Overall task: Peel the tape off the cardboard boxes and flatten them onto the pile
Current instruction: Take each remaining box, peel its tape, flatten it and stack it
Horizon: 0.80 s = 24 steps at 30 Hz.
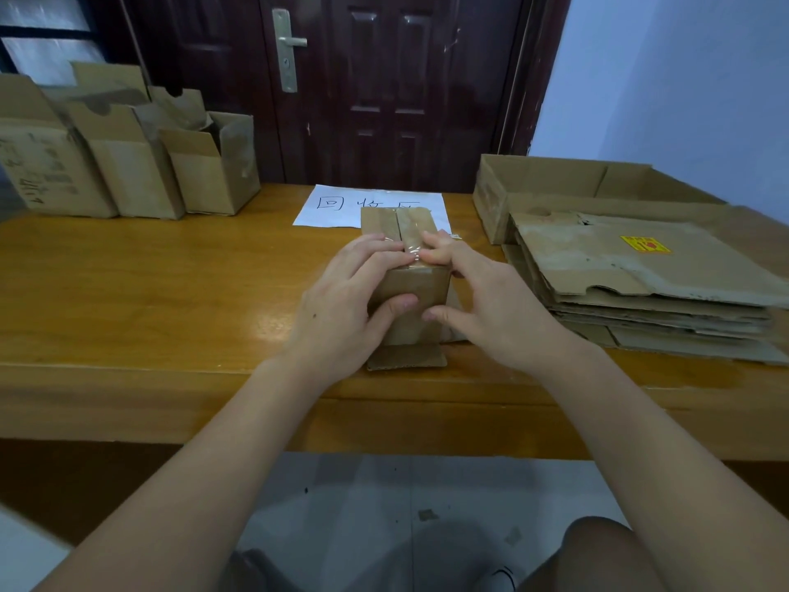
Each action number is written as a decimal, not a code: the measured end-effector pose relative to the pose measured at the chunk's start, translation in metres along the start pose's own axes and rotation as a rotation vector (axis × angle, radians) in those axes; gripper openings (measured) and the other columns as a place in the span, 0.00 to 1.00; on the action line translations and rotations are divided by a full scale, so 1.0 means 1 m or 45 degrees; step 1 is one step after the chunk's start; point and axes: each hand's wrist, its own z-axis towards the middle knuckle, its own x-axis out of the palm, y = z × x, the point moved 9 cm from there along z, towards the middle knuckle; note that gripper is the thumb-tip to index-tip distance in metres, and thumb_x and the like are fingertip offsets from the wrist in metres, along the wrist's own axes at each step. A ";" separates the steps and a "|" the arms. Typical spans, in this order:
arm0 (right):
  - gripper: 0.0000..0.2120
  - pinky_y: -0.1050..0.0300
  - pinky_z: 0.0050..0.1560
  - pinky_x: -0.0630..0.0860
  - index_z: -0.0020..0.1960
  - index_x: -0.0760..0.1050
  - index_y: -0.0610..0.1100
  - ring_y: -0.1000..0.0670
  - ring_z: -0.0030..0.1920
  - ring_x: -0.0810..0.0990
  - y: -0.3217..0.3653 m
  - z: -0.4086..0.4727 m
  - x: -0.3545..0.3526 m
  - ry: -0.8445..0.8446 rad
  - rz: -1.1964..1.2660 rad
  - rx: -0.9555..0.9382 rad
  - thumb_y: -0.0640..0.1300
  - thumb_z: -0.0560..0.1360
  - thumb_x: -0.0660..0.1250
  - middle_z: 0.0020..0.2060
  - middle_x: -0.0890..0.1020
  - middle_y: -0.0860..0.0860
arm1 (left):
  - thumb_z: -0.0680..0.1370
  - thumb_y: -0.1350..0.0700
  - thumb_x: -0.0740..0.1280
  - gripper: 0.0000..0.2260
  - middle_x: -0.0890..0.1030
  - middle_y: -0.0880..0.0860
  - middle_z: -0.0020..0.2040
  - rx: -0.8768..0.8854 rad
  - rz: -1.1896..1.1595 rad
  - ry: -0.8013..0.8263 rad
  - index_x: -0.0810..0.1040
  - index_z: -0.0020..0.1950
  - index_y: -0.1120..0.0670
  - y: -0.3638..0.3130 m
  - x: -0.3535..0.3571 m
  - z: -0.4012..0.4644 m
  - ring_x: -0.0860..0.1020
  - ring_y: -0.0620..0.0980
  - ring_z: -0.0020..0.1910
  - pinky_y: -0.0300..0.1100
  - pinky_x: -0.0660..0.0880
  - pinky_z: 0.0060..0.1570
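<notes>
Head view: left hand (348, 292) grips the box (405, 288) on the table (170, 271), thumb on its near face. Right hand (478, 301) pinches clear tape (412, 239) at the top seam.

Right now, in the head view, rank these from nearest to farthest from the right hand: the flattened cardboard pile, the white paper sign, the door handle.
From the right hand:
1. White paper sign, just beyond the fingertips, behind the small box. The flattened cardboard pile, to its right on the table, is too close to call against the sign.
2. Door handle, far back, up on the door.
</notes>
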 end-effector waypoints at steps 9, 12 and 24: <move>0.26 0.43 0.76 0.67 0.72 0.70 0.48 0.53 0.79 0.61 -0.002 0.001 -0.001 -0.099 0.041 -0.041 0.43 0.77 0.74 0.77 0.69 0.53 | 0.82 0.48 0.66 0.18 0.75 0.50 0.71 0.036 0.022 -0.027 0.75 0.71 0.52 0.000 0.002 0.000 0.68 0.49 0.75 0.43 0.68 0.70; 0.25 0.44 0.75 0.67 0.72 0.70 0.48 0.53 0.79 0.61 -0.002 0.001 0.000 -0.116 0.053 -0.055 0.44 0.78 0.72 0.76 0.69 0.53 | 0.83 0.49 0.66 0.18 0.75 0.51 0.71 0.049 0.016 -0.042 0.75 0.72 0.53 0.001 0.003 -0.001 0.68 0.49 0.76 0.44 0.69 0.69; 0.11 0.46 0.68 0.75 0.62 0.81 0.41 0.43 0.69 0.75 0.031 -0.014 -0.015 -0.424 -0.376 -0.483 0.40 0.80 0.69 0.66 0.79 0.42 | 0.82 0.45 0.63 0.21 0.74 0.48 0.73 0.024 -0.037 0.036 0.75 0.73 0.51 0.004 0.001 0.002 0.64 0.45 0.78 0.36 0.63 0.72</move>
